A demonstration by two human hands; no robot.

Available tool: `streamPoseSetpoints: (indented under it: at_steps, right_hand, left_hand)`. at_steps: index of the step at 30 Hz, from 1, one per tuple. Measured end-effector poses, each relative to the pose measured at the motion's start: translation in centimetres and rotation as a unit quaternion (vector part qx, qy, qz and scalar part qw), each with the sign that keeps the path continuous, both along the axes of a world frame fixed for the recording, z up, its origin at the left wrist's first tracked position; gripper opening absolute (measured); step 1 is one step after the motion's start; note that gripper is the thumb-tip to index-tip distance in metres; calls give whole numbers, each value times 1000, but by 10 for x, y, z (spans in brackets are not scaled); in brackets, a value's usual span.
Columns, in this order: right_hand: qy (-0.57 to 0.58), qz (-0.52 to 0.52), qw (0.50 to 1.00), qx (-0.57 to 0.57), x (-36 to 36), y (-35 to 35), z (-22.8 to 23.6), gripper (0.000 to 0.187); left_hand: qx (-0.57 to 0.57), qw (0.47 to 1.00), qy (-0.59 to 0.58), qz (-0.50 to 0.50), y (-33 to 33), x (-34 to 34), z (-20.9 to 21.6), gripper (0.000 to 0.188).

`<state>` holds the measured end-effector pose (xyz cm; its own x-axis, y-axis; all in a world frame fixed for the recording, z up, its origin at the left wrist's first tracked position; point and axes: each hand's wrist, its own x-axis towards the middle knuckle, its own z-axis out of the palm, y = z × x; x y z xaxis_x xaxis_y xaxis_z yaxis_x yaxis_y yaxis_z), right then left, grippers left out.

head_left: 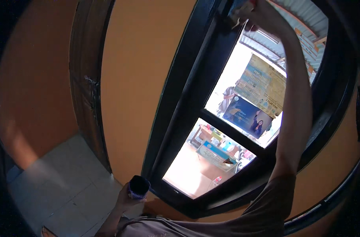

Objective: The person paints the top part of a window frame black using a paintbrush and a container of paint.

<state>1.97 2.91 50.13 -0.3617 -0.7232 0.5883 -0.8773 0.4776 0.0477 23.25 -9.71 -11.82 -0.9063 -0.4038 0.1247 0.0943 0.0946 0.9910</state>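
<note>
Low in front of me, my left hand [124, 200] is wrapped round a purple cup [137, 193]. The cup's mouth faces up and its inside looks dark. High above, my right arm stretches to the top of a black window frame [223, 43]. There my right hand [263, 17] is closed, with a bit of red and something pale by the fingers. What it grips is blurred and too dark to name. The fingers are close against the upper left part of the frame; whether they touch it I cannot tell.
Glass panes with a crossbar [231, 132] fill the frame. A yellowish poster [263, 81] and a blue poster [249, 116] show at the upper pane. Beyond are a person and a cluttered table. An orange wall [136, 79], brown wooden door [87, 79] and tiled floor [69, 189] lie left.
</note>
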Motion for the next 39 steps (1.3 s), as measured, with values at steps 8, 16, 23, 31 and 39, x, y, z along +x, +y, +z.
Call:
streamPoseSetpoints:
  at_steps: [8,16,23,31,39]
  right_hand:
    - [179,-51,982,-33,19,-10,85,20]
    - [522,-119,845,-8,-26,-12,78,20]
    - [451,-138,867,161,-11,-20,-22,10]
    - [216,-42,968,119,15,-3,-28,28]
    - [138,22,990,25,-33,19,131,24]
  left_hand:
    - [421,906,32,-7,-29,-29,-96,85]
    - [172,983,59,29,-8,-8,-11,84]
    - [160,987,18,-2,-15,-9,-19,84]
    - [134,990,35,12,-8,-19,-21,83]
    - [34,997,64,38,-21,-20,55,80]
